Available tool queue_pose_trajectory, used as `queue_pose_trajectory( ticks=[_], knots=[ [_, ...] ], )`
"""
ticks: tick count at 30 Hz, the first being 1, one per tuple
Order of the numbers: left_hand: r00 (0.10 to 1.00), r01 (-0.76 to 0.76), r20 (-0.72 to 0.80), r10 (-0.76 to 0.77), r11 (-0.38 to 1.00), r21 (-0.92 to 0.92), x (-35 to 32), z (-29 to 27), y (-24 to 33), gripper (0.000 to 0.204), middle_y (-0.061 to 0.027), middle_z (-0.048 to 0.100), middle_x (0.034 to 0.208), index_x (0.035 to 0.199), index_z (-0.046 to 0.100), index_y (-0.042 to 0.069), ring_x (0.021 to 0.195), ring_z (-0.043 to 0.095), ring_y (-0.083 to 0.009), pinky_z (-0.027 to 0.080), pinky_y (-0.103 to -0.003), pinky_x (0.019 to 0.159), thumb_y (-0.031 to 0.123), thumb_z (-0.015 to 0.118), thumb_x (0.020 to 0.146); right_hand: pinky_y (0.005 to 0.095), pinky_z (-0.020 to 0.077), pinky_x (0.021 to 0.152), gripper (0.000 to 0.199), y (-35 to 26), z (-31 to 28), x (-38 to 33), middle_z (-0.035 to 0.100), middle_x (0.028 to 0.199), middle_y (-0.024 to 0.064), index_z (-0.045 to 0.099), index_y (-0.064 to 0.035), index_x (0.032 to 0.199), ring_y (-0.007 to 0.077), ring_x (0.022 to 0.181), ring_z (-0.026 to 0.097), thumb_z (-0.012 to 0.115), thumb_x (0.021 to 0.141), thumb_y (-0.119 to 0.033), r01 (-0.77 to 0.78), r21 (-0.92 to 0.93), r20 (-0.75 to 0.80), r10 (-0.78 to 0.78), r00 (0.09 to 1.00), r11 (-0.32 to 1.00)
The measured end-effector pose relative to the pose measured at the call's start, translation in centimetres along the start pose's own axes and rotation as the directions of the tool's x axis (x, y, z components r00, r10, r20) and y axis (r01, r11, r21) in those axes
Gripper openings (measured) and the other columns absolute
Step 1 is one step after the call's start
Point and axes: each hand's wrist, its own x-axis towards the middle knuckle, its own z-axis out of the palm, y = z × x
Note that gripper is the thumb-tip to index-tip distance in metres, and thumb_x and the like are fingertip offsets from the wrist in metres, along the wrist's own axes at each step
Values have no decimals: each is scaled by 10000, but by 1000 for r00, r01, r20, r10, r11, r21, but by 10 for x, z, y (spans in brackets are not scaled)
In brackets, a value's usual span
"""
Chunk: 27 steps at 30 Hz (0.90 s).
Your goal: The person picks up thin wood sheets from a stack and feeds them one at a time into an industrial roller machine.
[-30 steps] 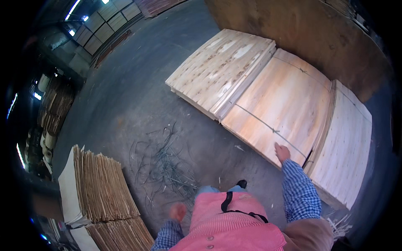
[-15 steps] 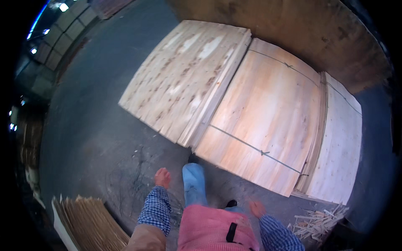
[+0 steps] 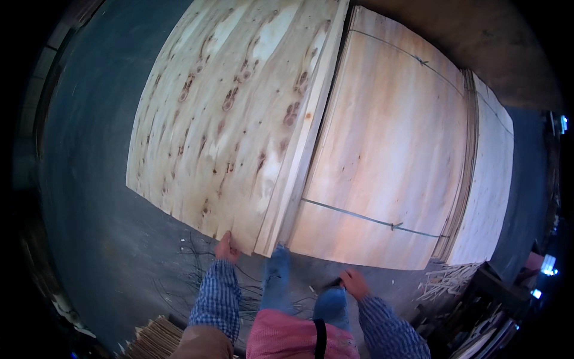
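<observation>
My left hand point(image 3: 227, 250) is at the near edge of a pale, knotty veneer sheet point(image 3: 209, 137), the top one of a stack. Its thumb lies on the sheet's face and its fingers curl under the edge. My right hand point(image 3: 356, 284) hangs in front of the neighbouring bundle, touching no sheet; its fingers are curled in and I see nothing in them. That bundle is a smoother, pinkish veneer stack point(image 3: 382, 143) tied with two thin knotted straps. My blue-trousered legs and pink apron lie between my forearms.
Farther right stands a whiter veneer stack point(image 3: 487, 173), with a heap of wood splinters point(image 3: 451, 279) at its near end. A brown board point(image 3: 478, 36) rises behind the stacks. Upright veneer pieces point(image 3: 152, 338) stand at lower left. Loose straps point(image 3: 179, 290) litter the dark floor.
I have come closer to the stacks, and the knotty sheet looks larger. My left hand has reached forward and taken hold of its near edge. My right hand has moved slightly up and left.
</observation>
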Motion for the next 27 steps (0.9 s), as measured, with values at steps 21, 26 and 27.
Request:
queue_pose_trajectory(
  ticks=[21, 26, 27],
  knots=[
    [881, -108, 418, 223, 954, -281, -105, 3, 8, 566, -105, 506, 1419, 1427, 427, 93, 1276, 503, -305, 404, -493, 1072, 471, 442, 1006, 354, 544, 800, 404, -262, 103, 109, 685, 1045, 154, 624, 78, 1166, 232, 909, 670, 729, 831, -122, -3, 870, 163, -281, 946, 493],
    [799, -105, 535, 273, 941, -323, -192, 27, -65, 604, -115, 529, 1395, 1420, 429, 64, 1249, 528, -305, 410, -487, 1070, 498, 436, 1001, 374, 559, 804, 407, -224, 18, 59, 675, 1068, 163, 597, 88, 1191, 239, 909, 670, 711, 842, -91, 120, 849, 148, -450, 881, 514],
    [798, -65, 545, 258, 935, -349, -214, 30, -93, 602, -113, 536, 1388, 1421, 428, 63, 1242, 536, -300, 416, -480, 1067, 496, 434, 1002, 380, 562, 814, 410, -209, -8, 41, 671, 1084, 160, 587, 82, 1209, 239, 916, 669, 700, 850, -78, 105, 833, 184, -451, 873, 543]
  ],
)
